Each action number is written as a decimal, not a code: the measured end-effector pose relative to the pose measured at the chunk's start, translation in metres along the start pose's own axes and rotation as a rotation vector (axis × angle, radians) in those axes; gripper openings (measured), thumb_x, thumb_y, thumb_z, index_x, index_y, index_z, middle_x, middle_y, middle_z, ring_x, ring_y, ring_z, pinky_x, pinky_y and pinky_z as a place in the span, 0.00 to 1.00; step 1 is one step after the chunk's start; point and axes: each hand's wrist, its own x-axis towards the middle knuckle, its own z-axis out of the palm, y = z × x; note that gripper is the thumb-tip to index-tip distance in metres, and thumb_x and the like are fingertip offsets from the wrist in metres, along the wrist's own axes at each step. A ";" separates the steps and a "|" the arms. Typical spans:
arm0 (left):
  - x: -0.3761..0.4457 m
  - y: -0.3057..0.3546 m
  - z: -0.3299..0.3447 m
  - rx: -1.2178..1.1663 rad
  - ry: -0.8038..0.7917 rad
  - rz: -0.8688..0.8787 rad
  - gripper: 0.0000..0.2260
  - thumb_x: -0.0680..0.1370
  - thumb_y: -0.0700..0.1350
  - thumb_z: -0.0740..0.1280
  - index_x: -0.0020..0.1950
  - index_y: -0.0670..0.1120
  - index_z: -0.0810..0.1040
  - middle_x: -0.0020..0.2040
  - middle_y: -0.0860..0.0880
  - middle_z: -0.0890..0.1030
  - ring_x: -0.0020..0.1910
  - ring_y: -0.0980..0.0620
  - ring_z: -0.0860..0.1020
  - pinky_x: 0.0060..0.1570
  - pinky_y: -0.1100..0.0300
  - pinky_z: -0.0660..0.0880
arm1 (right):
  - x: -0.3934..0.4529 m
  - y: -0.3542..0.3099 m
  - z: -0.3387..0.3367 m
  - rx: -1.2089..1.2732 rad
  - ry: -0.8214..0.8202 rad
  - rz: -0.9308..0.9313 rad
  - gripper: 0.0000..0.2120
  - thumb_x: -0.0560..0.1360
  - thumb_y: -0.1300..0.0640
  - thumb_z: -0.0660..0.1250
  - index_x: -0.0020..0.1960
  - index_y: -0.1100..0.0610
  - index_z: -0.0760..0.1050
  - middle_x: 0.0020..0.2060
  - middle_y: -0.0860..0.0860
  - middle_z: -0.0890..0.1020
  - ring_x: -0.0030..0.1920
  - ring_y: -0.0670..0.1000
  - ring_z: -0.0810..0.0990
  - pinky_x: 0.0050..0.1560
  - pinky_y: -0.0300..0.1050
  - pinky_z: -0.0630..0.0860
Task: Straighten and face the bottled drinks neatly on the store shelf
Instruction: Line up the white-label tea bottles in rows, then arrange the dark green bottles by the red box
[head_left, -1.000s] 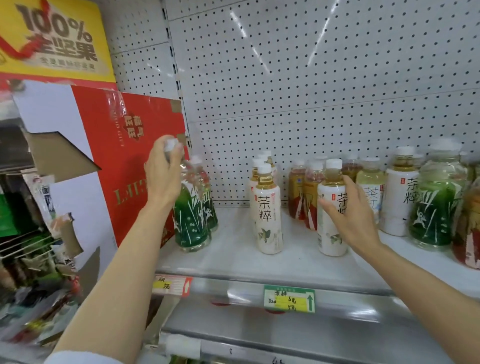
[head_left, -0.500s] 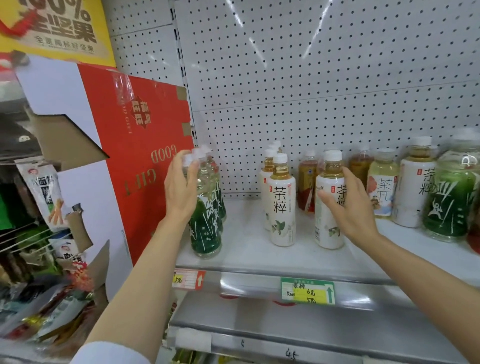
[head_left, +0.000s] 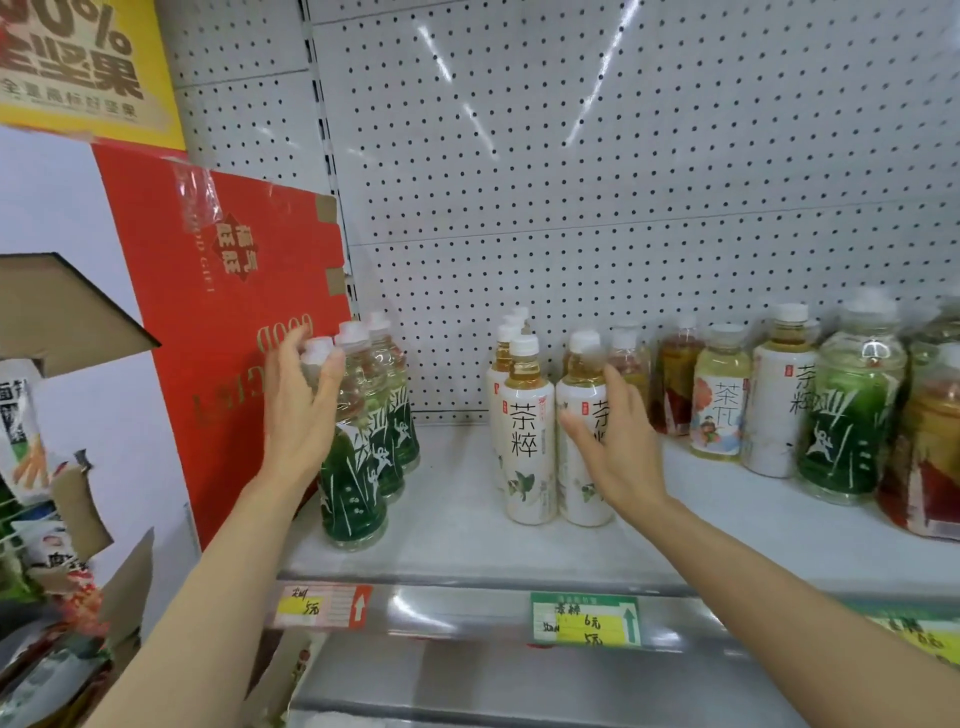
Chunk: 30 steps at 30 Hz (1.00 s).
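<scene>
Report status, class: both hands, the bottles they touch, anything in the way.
Left hand grips front green-label bottle near its neck. Right hand curls round white tea bottle, touching its twin. Red gift box crowds left end.

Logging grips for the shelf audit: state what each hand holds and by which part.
Left hand grips the front green bottle around its clear upper body. Right hand wraps the white tea bottle at mid-label.
</scene>
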 end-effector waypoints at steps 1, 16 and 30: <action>-0.007 0.008 0.001 0.031 0.107 0.033 0.27 0.81 0.60 0.60 0.76 0.48 0.63 0.73 0.46 0.68 0.73 0.46 0.66 0.72 0.39 0.64 | 0.000 -0.001 0.001 -0.010 0.007 0.000 0.35 0.79 0.42 0.63 0.79 0.55 0.53 0.73 0.53 0.65 0.72 0.52 0.64 0.67 0.47 0.65; -0.068 0.075 0.089 0.122 -0.404 0.428 0.44 0.73 0.47 0.76 0.81 0.54 0.53 0.81 0.55 0.45 0.77 0.49 0.60 0.68 0.52 0.71 | -0.003 -0.010 0.015 -0.088 -0.053 -0.105 0.39 0.78 0.37 0.60 0.79 0.55 0.50 0.69 0.52 0.66 0.65 0.51 0.71 0.54 0.45 0.75; -0.048 0.159 0.120 0.180 -0.288 0.524 0.28 0.79 0.50 0.67 0.77 0.47 0.64 0.78 0.47 0.62 0.76 0.45 0.58 0.74 0.50 0.59 | 0.023 0.058 -0.020 -0.328 0.023 -0.088 0.33 0.78 0.51 0.66 0.78 0.59 0.57 0.71 0.59 0.67 0.69 0.60 0.66 0.67 0.54 0.70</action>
